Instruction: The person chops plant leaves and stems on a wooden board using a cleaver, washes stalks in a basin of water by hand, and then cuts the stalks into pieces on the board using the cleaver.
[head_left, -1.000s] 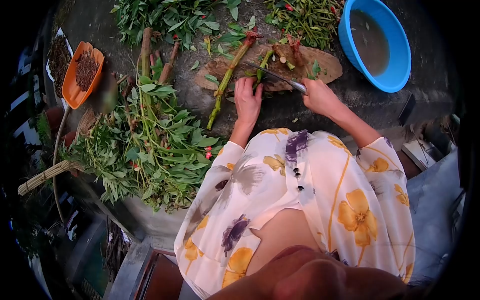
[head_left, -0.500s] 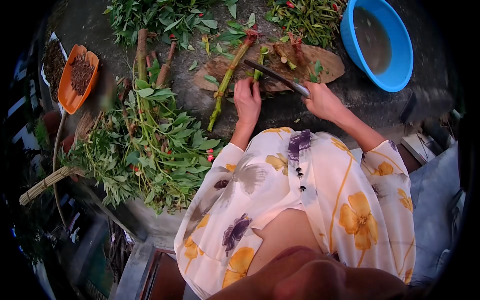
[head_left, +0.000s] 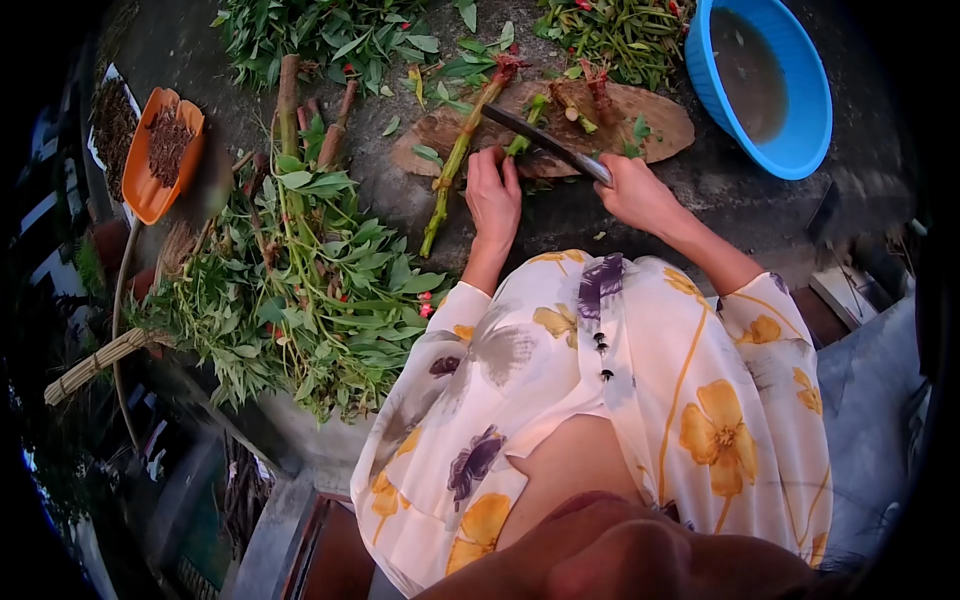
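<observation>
My left hand (head_left: 493, 197) is closed on the lower end of a short green plant stem (head_left: 522, 143), at the near edge of a wooden board (head_left: 655, 125). In my right hand (head_left: 637, 190) is the handle of a long dark knife (head_left: 548, 143). Its blade slants across the short stem, which shows on both sides of it; how deep the edge sits cannot be seen. Just left of the stem, a longer green stem (head_left: 452, 168) with a reddish root end lies over the board. Cut stem and root pieces (head_left: 573, 108) rest on the board's far part.
A blue basin (head_left: 808, 110) of murky water stands at the far right. Leafy plants with thick stems (head_left: 330, 265) are heaped at left, with more leaves (head_left: 310, 40) behind. Chopped green pieces (head_left: 630, 40) lie beyond the board. An orange scoop (head_left: 140, 195) holds brown bits.
The short stem now leans further right under the blade. My right hand and the knife have shifted slightly left. My left hand keeps its hold, and the view has moved a little.
</observation>
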